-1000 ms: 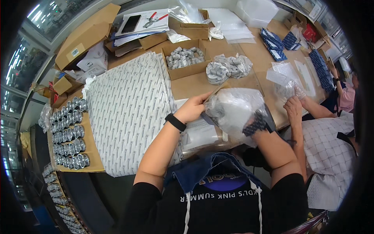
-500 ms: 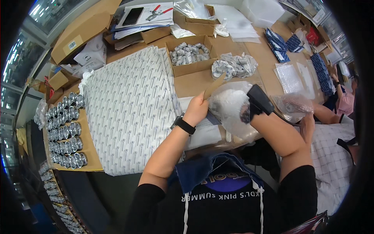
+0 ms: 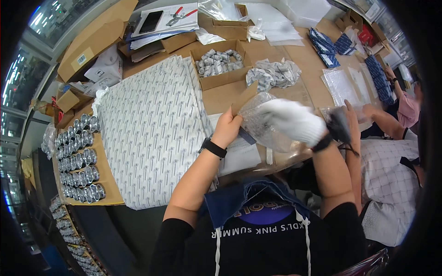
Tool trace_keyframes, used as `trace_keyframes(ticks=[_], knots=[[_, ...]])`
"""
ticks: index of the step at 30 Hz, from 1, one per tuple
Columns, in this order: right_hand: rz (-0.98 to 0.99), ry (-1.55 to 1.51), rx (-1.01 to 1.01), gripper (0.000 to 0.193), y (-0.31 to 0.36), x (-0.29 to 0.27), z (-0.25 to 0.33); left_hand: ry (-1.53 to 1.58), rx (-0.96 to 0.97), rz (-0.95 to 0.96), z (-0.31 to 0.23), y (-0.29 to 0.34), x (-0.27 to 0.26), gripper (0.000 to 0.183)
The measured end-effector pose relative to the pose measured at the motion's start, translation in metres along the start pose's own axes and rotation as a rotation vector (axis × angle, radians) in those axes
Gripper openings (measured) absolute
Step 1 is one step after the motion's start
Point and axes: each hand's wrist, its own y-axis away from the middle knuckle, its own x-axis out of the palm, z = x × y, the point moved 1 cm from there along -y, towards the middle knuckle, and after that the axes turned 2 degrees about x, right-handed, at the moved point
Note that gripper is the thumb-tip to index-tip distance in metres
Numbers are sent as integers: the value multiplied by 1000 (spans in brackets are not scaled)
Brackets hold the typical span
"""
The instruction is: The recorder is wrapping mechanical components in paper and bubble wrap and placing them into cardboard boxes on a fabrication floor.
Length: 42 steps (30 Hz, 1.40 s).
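Observation:
My left hand (image 3: 227,127) grips a small cardboard box at its edge. The box's brown flap (image 3: 245,97) stands up above the fingers, and a dark blue strip (image 3: 247,136) shows below them. Beside it lies a clear bubble wrap bag (image 3: 282,144), partly hidden by my right hand (image 3: 294,120). That hand wears a white glove and is smeared by motion, so its fingers cannot be read. At the right wrist a dark object (image 3: 340,125) is blurred; I cannot tell its kind.
Patterned paper sheets (image 3: 152,133) cover the left of the table, beside rows of shiny metal parts (image 3: 80,161). Behind are a carton of small wrapped pieces (image 3: 224,82) and crumpled paper (image 3: 274,75). A co-worker's arm (image 3: 353,138) reaches in at right, near blue packages (image 3: 323,46).
My right hand has swung up over the bubble wrap, its white glove now in sight. The dark object has moved right. My left hand has shifted little, still holding the cardboard box.

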Motion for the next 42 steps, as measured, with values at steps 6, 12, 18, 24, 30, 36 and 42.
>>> trace_keyframes(ticks=[6, 12, 18, 24, 30, 36, 42], knots=[[-385, 102, 284, 95, 99, 0, -66, 201, 154, 40, -5, -10, 17, 41], [-544, 262, 83, 72, 40, 60, -41, 264, 59, 43, 4, -11, 20, 42], [-639, 620, 153, 16, 20, 59, -61, 235, -41, 113, -12, 4, 29, 53], [-555, 72, 235, 34, 16, 67, -34, 238, 118, -216, -11, 11, 45, 53], [-408, -359, 608, 81, 34, 22, -17, 223, -34, -314, -19, 0, 41, 43], [-135, 177, 510, 44, 30, 23, -52, 296, -14, -164, -26, 7, 46, 57], [-391, 241, 719, 40, 69, -52, -117, 206, -27, -109, -24, 36, -12, 42]])
